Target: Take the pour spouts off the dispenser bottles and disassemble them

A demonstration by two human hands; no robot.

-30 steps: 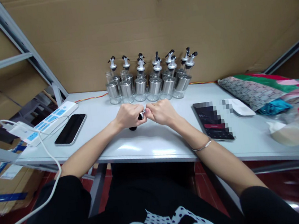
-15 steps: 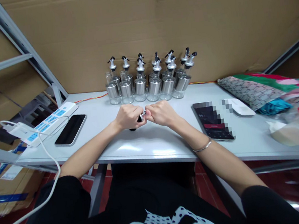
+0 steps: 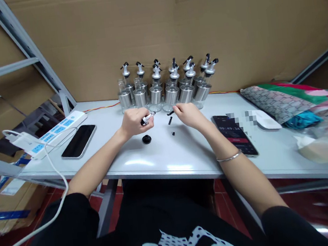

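The small pourer spout (image 3: 148, 118) is pinched in the left hand (image 3: 134, 122), just above the white table (image 3: 162, 155). A second ago both hands were locked together on it — now they have parted, and the right hand (image 3: 189, 114) hangs loosely curled, holding nothing I can make out. Small black pieces (image 3: 170, 120) and a black cap (image 3: 146, 139) lie between them. Behind stand the steel oil bottles (image 3: 170, 94); bare tabletop toward the near edge, phones (image 3: 78, 141) on either flank.

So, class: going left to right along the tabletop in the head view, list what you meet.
Power strip → black phone → left hand holding a spout piece → right hand → phone with lit screen → white mouse → patterned bags.
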